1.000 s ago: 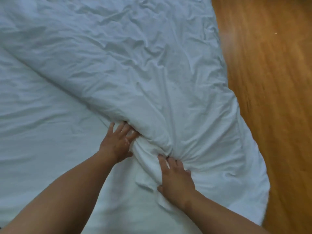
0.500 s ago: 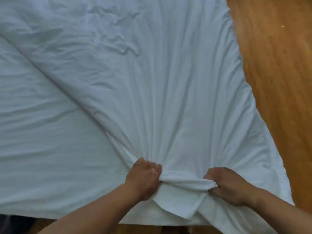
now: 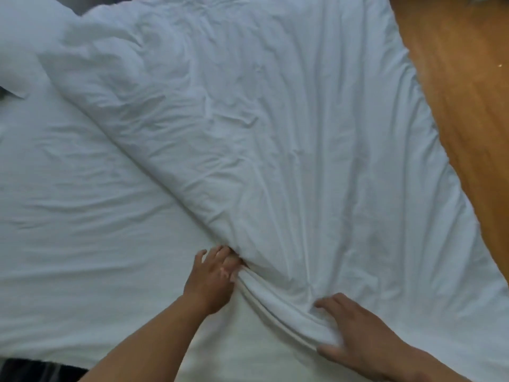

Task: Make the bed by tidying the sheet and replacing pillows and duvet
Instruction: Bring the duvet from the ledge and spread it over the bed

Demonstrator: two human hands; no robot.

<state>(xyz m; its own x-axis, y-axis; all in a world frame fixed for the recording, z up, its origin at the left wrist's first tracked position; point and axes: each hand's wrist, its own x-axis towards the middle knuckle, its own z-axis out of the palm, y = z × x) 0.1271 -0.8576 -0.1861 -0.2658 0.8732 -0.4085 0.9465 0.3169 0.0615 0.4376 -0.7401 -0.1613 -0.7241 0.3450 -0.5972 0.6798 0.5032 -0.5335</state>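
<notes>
A white crumpled duvet (image 3: pixel 275 133) lies diagonally across the right half of the bed, with its near edge bunched into a thick fold between my hands. The flat white sheet (image 3: pixel 68 230) is bare on the left. My left hand (image 3: pixel 212 279) has its fingers spread, the tips pushing into the fold's left end. My right hand (image 3: pixel 358 334) lies flat on the fold's right end, fingers apart on top and the thumb on the near side. A white pillow (image 3: pixel 16 51) lies at the far left corner.
Orange wooden floor (image 3: pixel 454 106) runs along the bed's right side, where the duvet hangs over the edge. Something dark (image 3: pixel 27 370) shows below the bed's near edge at the bottom left.
Both fists held the duvet's near edge and had pulled it toward me. Now the fingers have opened and both hands have moved forward onto the bunched fold.
</notes>
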